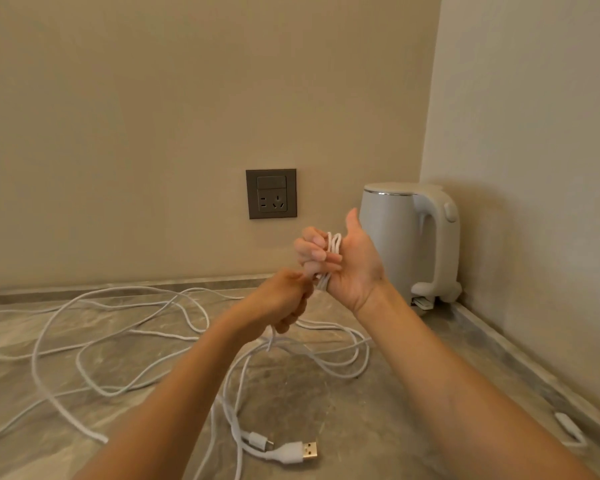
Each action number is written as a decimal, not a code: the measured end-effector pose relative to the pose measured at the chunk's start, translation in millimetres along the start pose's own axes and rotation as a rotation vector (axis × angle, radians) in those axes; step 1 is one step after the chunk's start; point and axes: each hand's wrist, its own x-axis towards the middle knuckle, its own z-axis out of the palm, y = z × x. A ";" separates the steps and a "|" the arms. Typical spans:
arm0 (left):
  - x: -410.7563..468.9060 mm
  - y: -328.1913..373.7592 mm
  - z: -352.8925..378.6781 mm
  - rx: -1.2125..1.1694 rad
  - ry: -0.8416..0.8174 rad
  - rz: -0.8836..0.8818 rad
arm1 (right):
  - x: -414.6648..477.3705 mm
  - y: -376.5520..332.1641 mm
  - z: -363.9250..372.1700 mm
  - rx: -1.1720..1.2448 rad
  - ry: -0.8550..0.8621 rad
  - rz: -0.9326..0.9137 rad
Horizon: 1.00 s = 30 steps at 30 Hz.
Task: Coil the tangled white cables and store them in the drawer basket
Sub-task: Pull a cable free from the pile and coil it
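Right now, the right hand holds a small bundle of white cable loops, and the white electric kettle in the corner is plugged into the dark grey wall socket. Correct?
Not quite. The head view shows the dark grey wall socket empty. The right hand does hold white cable loops, and the white electric kettle stands in the corner.

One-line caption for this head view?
Right hand holds coiled white cable; left hand feeds slack from countertop tangle.

Several turns of white cable (332, 252) form a small upright coil wound around the fingers of the right hand (347, 263). The remaining cables (125, 341) sprawl in loose tangled loops across the table (378, 427), USB plug (309, 449) lying nearest.
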 end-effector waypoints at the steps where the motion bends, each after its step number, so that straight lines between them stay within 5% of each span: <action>1: -2.0 1.6 1.8 0.006 -0.060 -0.024 | -2.0 -3.7 1.6 -0.016 0.081 -0.071; 8: -10.1 10.3 2.0 0.125 -0.319 -0.072 | -3.8 -11.7 8.1 -0.173 0.401 -0.274; 20: -16.8 23.3 -18.5 0.229 -0.172 0.090 | 0.3 -9.6 -11.0 -1.084 0.764 -0.141; 24: -18.0 25.0 -27.7 0.089 -0.018 0.205 | 0.1 -5.5 -15.3 -1.280 0.714 0.033; 30: -12.7 21.9 -33.0 -0.050 0.260 0.326 | -6.9 -2.9 -9.9 -1.177 0.443 0.345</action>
